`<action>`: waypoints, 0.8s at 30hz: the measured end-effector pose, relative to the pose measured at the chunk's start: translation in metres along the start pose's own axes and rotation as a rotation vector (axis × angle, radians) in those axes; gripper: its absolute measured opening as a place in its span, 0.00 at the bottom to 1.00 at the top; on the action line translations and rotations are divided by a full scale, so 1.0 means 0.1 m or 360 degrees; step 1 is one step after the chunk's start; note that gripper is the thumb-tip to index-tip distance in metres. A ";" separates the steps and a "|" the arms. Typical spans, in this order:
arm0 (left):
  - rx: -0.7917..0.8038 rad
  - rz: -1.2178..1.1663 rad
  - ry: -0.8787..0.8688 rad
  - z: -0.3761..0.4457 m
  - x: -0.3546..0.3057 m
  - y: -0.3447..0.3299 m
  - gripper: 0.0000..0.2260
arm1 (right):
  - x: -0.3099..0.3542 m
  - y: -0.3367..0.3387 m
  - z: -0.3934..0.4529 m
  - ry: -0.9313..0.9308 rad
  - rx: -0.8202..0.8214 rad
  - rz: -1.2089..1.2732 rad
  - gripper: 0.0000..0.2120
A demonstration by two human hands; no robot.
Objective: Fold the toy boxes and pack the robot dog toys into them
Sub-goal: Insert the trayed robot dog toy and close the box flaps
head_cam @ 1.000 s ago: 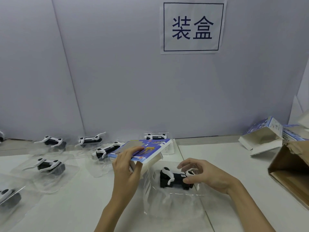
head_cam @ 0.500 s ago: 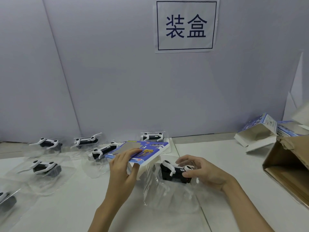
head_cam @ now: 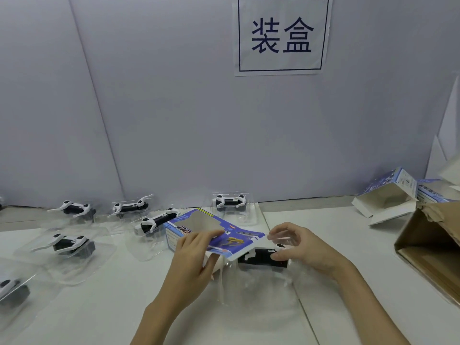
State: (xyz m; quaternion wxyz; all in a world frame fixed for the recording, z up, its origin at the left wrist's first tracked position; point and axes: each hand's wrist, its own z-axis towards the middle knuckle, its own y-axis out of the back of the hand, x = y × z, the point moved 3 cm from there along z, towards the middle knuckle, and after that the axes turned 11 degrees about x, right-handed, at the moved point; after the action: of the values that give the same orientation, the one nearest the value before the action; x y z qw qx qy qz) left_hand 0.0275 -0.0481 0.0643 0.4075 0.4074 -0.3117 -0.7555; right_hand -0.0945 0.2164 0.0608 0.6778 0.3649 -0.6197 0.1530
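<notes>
My left hand grips a blue toy box with a clear window, held just above the white table, its open end facing right. My right hand holds a black and white robot dog toy in its clear plastic tray and has its left end at the box's open end. Part of the toy is hidden under the box's white flap.
Several more robot dog toys in clear trays, such as one toy and another, lie across the left and back of the table. An opened blue box and a brown cardboard carton stand at the right.
The box has tilted and moved right, over the toy's left end. My right hand has lifted the toy in its tray toward the box opening.
</notes>
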 end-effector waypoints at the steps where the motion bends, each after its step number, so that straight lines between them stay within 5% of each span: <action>1: 0.0055 0.0076 -0.0024 0.00 0.00 -0.03 0.19 | 0.03 -0.01 -0.02 -0.0018 0.0010 -0.0155 0.24; 7: 0.0058 0.0072 -0.0029 -0.01 0.03 -0.09 0.17 | 0.16 -0.21 0.00 -0.0063 0.0008 -0.0887 0.31; 12: 0.0069 0.0028 -0.0026 0.00 0.07 -0.10 0.18 | 0.16 -0.22 0.07 -0.0072 -0.0082 -0.0800 0.21; 24: 0.0389 -0.0215 0.0016 -0.03 0.11 -0.08 0.33 | 0.09 -0.32 0.17 -0.0091 -0.0669 -0.0388 0.23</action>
State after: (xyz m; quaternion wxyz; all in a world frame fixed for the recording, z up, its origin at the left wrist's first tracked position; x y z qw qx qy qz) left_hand 0.0237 -0.0543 0.0530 0.3045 0.4777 -0.3713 -0.7357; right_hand -0.0843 0.1806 0.0589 0.7344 0.2922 -0.6082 -0.0726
